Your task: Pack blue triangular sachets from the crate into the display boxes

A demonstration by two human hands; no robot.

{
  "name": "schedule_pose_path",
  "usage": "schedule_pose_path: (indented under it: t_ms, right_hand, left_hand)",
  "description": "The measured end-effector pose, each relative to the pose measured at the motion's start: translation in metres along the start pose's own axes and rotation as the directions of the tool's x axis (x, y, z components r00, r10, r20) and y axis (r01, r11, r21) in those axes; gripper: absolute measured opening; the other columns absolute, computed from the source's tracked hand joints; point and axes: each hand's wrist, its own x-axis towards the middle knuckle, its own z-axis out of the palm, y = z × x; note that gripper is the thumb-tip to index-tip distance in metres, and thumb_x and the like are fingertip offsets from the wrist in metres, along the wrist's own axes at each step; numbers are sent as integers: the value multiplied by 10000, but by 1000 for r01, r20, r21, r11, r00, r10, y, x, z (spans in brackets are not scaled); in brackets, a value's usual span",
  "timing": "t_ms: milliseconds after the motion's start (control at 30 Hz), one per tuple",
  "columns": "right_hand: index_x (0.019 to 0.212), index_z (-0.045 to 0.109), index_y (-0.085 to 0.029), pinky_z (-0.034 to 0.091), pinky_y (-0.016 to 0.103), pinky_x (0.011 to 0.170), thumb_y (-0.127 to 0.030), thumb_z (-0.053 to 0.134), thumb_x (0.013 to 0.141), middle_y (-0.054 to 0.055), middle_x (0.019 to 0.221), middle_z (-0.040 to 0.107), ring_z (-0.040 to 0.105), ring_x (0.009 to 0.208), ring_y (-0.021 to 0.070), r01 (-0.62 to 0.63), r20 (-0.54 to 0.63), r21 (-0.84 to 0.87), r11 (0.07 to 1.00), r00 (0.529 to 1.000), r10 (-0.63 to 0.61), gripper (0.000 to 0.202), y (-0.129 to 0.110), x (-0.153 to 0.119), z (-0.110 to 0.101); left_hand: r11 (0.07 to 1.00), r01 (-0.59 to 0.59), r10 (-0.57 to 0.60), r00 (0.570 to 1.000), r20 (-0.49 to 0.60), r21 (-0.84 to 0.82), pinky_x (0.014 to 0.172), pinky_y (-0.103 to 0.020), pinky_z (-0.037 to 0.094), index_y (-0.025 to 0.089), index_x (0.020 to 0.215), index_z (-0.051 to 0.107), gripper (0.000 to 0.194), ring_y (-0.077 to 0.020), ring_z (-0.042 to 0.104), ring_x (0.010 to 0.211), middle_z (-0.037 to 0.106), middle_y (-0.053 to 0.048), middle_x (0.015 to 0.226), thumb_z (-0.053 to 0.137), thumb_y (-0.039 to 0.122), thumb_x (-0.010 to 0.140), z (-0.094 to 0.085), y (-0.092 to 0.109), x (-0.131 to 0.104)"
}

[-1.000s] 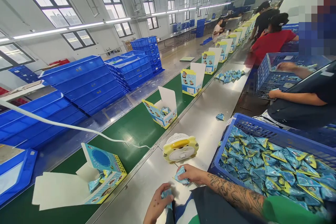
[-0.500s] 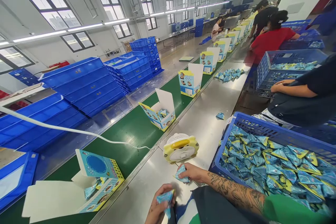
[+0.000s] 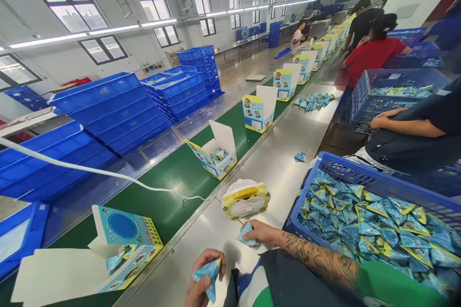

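No print on the cartons (image 3: 127, 242) or packets (image 3: 374, 230) is legible

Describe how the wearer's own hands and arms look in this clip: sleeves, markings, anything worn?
Both hands are bare, no gloves. The right hand leads into a forearm covered with dark tattoo line work, ending at a bright green short sleeve. The left hand shows small dark ink marks near the wrist; its arm is out of frame.

crate (image 3: 360, 180) right of fan (image 3: 246, 197) | opened box (image 3: 122, 244) on belt (image 3: 173, 187) left | cord (image 3: 90, 170) across belt
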Motion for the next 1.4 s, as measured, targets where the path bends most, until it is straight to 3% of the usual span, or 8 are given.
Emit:
schedule_pose_path:
  t_ms: [500, 600, 700, 967, 1067, 1167, 1300, 1400]
  right_hand:
    - [918, 671, -163, 460, 212, 497, -344, 905, 561, -28, 682, 651, 566, 549, 95, -19, 13, 70, 997, 1000, 18, 464, -3, -9, 4]
    - [1057, 660, -183, 418, 207, 506, -532, 924, 571, -10, 781, 665, 549, 581, 87, -29, 139, 162, 986, 990, 7, 654, -16, -19, -2]
    - [1130, 639, -201, 363, 216, 490, -715, 869, 579, 14, 845, 678, 533, 579, 89, -33, 231, 227, 973, 973, -20, 788, -28, -25, -7]
    - [1059, 689, -188, 398, 233, 491, -574, 922, 617, 25, 823, 676, 566, 596, 112, -72, 212, 191, 979, 977, 31, 631, -23, -20, -3]
    - [994, 680, -188, 397, 218, 483, -469, 927, 629, 1, 759, 653, 559, 580, 103, -80, 150, 145, 986, 987, 58, 523, -17, -19, -1]
    - [1037, 678, -196, 415, 217, 493, -481, 889, 663, -5, 767, 660, 556, 579, 100, -73, 136, 127, 989, 989, 55, 516, -14, -19, 1]
    - [1007, 683, -179, 430, 218, 519, -474, 896, 646, 5, 786, 664, 560, 616, 100, -38, 104, 101, 994, 994, 27, 513, -13, -17, 0]
    - [986, 684, -190, 449, 230, 556, -496, 895, 664, 4, 791, 655, 559, 652, 106, -20, 52, 87, 996, 999, 16, 491, -10, -12, -2]
  left_hand:
    - [995, -54, 58, 997, -51, 85, 729, -294, 450, 250, 1148, 771, 617, -187, 592, 817, 687, -65, 956, 917, 577, 645, -6, 13, -1]
    - [971, -209, 223, 968, 114, -116, 628, -307, 420, 300, 1151, 761, 651, -185, 590, 723, 696, -65, 942, 882, 678, 635, -13, 5, -3]
    - [978, -159, 158, 987, -15, -136, 732, -315, 491, 303, 1189, 756, 672, -214, 637, 867, 703, -85, 1061, 917, 649, 636, -18, -1, -6]
    - [855, -262, 311, 950, 39, -448, 585, -297, 437, 353, 1125, 743, 630, -161, 564, 668, 661, -33, 872, 915, 655, 599, -16, -1, -11]
    - [958, -118, 89, 989, -119, -261, 655, -299, 491, 320, 1076, 793, 579, -190, 633, 766, 721, -55, 933, 951, 603, 597, -12, -2, 0]
    - [985, 173, -171, 937, -304, -20, 821, -314, 525, 242, 1090, 832, 515, -242, 667, 1000, 750, -113, 1150, 990, 445, 644, -8, -9, 3]
    - [915, 0, -29, 997, -67, -405, 675, -318, 506, 326, 1154, 805, 645, -212, 652, 790, 745, -73, 957, 936, 641, 606, -11, -20, -5]
    - [972, 64, -106, 978, -177, -225, 758, -278, 523, 288, 1136, 818, 558, -197, 674, 890, 764, -80, 1014, 975, 508, 648, -10, -18, -6]
